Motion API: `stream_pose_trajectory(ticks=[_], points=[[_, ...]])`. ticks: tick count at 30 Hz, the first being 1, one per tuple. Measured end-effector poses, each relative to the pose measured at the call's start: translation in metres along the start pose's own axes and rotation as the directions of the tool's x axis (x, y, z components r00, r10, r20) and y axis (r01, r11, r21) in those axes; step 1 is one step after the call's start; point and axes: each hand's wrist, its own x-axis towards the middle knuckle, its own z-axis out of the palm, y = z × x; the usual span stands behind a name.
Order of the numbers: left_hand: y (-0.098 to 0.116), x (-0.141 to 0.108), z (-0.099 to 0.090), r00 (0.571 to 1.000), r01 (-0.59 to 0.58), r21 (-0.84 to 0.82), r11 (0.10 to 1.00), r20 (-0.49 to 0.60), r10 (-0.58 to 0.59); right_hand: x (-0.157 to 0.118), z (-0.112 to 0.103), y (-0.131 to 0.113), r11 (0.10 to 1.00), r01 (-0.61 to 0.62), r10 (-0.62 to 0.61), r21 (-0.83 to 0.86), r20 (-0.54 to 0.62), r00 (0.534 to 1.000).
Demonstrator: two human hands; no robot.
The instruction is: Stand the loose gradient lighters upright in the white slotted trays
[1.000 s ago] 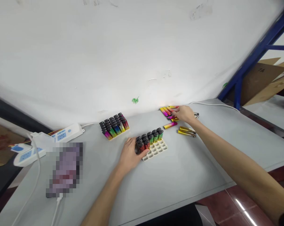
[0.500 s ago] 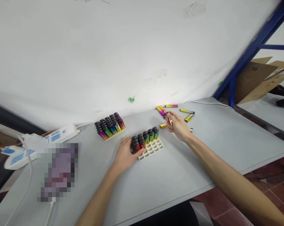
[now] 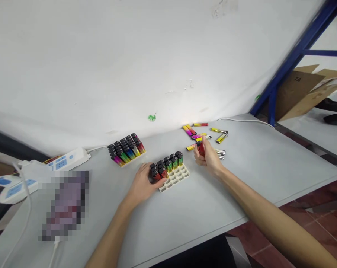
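My left hand (image 3: 143, 185) is wrapped round the left end of a cream slotted tray (image 3: 178, 177), its thumb across the front. Red lighters (image 3: 160, 172) with black tops stand upright in that end, and green-yellow lighters (image 3: 174, 162) fill slots along the back row. The front slots on the right show bare. To the right of the tray, my right hand (image 3: 212, 159) is closed round a red lighter (image 3: 201, 149), held upright with its black top showing. Behind it, several loose lighters (image 3: 189, 130) in yellow, pink and red lie on the table.
A second tray full of lighters (image 3: 127, 150) stands at the back left, near the wall. White power strips (image 3: 69, 158) with cables and a blurred-out object (image 3: 66, 203) lie on the left. A blue metal frame (image 3: 289, 59) and cardboard boxes (image 3: 299, 89) are on the right.
My right hand has drawn back slightly from the loose lighters, turning the red lighter upright. My left hand keeps its hold on the tray. The whole view has shifted a little.
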Motion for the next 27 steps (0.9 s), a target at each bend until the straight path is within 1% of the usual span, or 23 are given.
stream_pose_trajectory(ticks=[2, 4, 7, 9, 12, 14, 19, 27], points=[[-0.0003, -0.0003, 0.0005, 1.0, -0.01, 0.001, 1.0, -0.003, 0.01, 0.0, 0.0007, -0.0003, 0.999, 0.006, -0.007, 0.037, 0.012, 1.0], [-0.001, -0.0006, 0.0009, 1.0, -0.012, 0.007, 1.0, -0.005, 0.012, -0.0012, 0.0021, -0.0008, 0.996, 0.038, -0.04, 0.076, 0.025, 0.999], [-0.0017, -0.001, 0.0014, 1.0, 0.002, 0.017, 1.0, -0.016, -0.001, -0.0051, 0.0046, -0.0024, 0.994, 0.078, -0.084, 0.081, 0.071, 0.994], [-0.0016, -0.0012, 0.0015, 1.0, 0.006, 0.023, 1.0, -0.021, -0.006, -0.008, 0.006, -0.0035, 0.995, 0.072, -0.079, 0.07, 0.113, 0.99], [-0.0008, -0.0017, 0.0012, 1.0, 0.01, 0.028, 1.0, -0.01, -0.009, -0.0098, 0.0069, -0.004, 0.996, 0.004, -0.016, 0.085, 0.14, 0.99], [-0.0001, -0.002, 0.0009, 1.0, 0.014, 0.027, 1.0, -0.001, -0.014, -0.0089, 0.0066, -0.0032, 0.994, -0.034, 0.021, 0.1, 0.131, 0.991], [0.001, -0.0023, 0.0004, 0.999, 0.034, 0.03, 0.999, 0.008, -0.034, -0.0052, 0.0055, -0.0023, 0.99, -0.08, 0.076, 0.116, 0.037, 0.996], [0.0012, -0.0019, 0.0007, 0.999, 0.03, 0.04, 0.999, 0.022, -0.031, -0.0068, 0.0076, -0.0039, 0.986, -0.074, 0.071, 0.149, 0.026, 0.997]])
